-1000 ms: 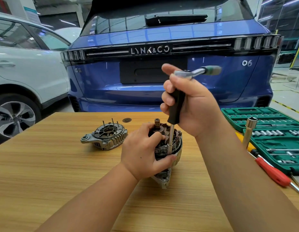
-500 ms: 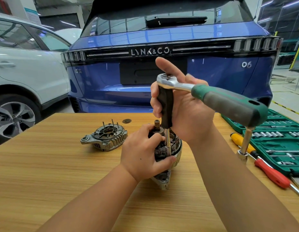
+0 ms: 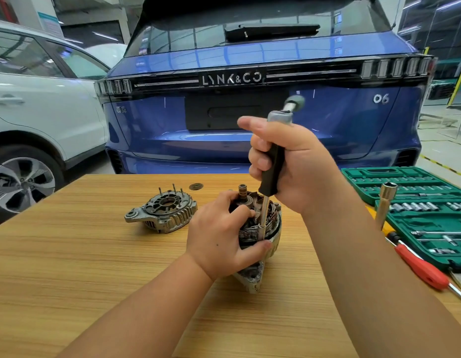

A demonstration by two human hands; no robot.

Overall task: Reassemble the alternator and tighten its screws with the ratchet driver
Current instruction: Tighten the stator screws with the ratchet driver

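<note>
The left grip (image 3: pixel 224 236) clasps the alternator (image 3: pixel 263 228) on the counter (image 3: pixel 95 267). Just above, the right grip (image 3: pixel 296 161) wraps the upright ratchet driver (image 3: pixel 272 171), shaft down into the alternator.

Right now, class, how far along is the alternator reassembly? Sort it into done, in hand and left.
Done: the rotor sits in the alternator body. In hand: the left hand grips that body while the right hand holds the ratchet driver, shaft down at its edge. Left: the rear cover lies apart on the table, unfitted.
</note>
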